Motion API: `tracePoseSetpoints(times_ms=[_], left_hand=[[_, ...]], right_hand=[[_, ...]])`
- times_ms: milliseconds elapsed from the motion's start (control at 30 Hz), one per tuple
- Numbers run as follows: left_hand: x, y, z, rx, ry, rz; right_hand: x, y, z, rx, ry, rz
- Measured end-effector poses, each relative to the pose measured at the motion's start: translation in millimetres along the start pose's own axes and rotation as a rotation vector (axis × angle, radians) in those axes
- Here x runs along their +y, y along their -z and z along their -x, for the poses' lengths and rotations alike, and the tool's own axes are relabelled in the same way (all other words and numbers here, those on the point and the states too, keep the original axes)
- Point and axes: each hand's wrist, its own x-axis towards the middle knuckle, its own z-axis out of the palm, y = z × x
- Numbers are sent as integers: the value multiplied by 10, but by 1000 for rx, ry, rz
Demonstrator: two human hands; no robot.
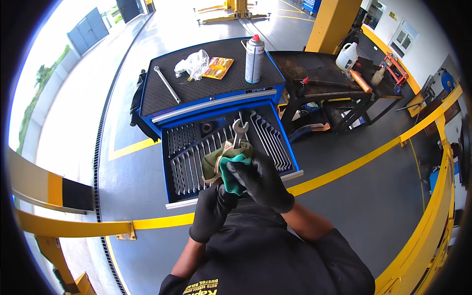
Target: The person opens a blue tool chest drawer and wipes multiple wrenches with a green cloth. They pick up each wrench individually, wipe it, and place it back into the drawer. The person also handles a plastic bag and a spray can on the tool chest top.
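Both my hands wear black gloves and meet in front of the open drawer. A combination wrench point(240, 129) points up and away from me, its open jaw end bare. Olive and teal cloth point(235, 172) is bunched around its shank, hiding the rest of it. My right hand point(265, 184) pinches the teal part of the cloth from the right side. My left hand point(212, 209) is closed lower down, at the near end of the wrapped wrench; its grip is partly covered by the cloth. Behind them, the blue drawer point(169, 177) holds rows of wrenches point(270, 142) in dark foam.
On the blue tool cabinet's black top point(196, 93) lie a long wrench point(167, 84), a clear plastic bag point(194, 64), a yellow packet point(218, 68) and a spray can point(254, 60). A dark workbench point(314, 66) with a white jug point(347, 56) adjoins. Yellow rails point(162, 221) curve around me.
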Motion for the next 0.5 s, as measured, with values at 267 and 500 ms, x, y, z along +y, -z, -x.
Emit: tracePoseSetpoints(times_ms=[267, 500], left_hand=[[217, 95, -272, 87, -23, 251], [-148, 350, -247, 506, -26, 196]], right_hand=[[208, -55, 46, -127, 175, 382], [391, -305, 41, -356, 12, 317]])
